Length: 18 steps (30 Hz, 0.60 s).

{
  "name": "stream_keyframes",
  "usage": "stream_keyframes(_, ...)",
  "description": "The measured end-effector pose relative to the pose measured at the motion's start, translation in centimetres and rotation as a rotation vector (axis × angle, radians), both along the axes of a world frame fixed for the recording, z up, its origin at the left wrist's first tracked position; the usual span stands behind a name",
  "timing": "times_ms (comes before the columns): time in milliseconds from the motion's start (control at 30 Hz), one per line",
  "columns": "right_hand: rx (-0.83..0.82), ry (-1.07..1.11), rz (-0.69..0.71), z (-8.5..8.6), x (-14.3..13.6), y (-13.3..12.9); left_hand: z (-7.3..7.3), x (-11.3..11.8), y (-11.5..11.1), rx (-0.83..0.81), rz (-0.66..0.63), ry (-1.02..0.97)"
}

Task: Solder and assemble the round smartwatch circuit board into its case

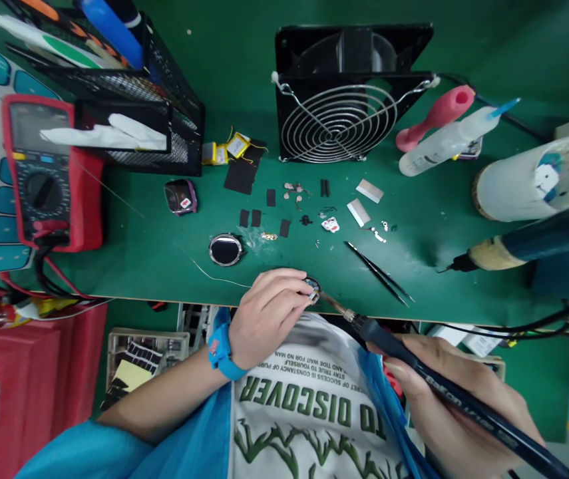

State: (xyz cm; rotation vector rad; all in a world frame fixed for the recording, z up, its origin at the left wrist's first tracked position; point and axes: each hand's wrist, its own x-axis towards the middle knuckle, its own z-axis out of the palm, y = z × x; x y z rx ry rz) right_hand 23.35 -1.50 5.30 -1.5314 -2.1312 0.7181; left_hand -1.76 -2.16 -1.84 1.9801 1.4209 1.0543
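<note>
My left hand (270,307) wears a blue wrist strap (221,349) and pinches a small round circuit board (313,290) at the table's front edge. A thin wire (217,274) runs from the left toward these fingers; whether they hold it too, I cannot tell. In my right hand (456,389) is a black soldering iron (388,340), gripped like a pen. Its tip points left and lies at or very close to the board's right side; contact is not clear. Black tweezers (379,273) lie right of the board, and a round watch (225,249) lies to its left.
Small loose parts, black pads (255,218) and metal plates (359,213) cover the middle. Behind them stands a fan (334,126). A red multimeter (44,179) and mesh organizer (179,146) are left. A hot-air handpiece (528,236), white cup (508,186) and bottle (436,148) are right.
</note>
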Motion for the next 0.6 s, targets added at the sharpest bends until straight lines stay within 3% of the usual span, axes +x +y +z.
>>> stream_keyframes(433, -0.003, -0.154, 0.075, 0.5, 0.1, 0.2, -0.2, 0.2, -0.1, 0.002, 0.018, -0.018)
stream_keyframes(600, -0.020, -0.094, 0.068, 0.2, 0.7, 0.0, -0.1, 0.1, -0.1, -0.015, 0.012, -0.023)
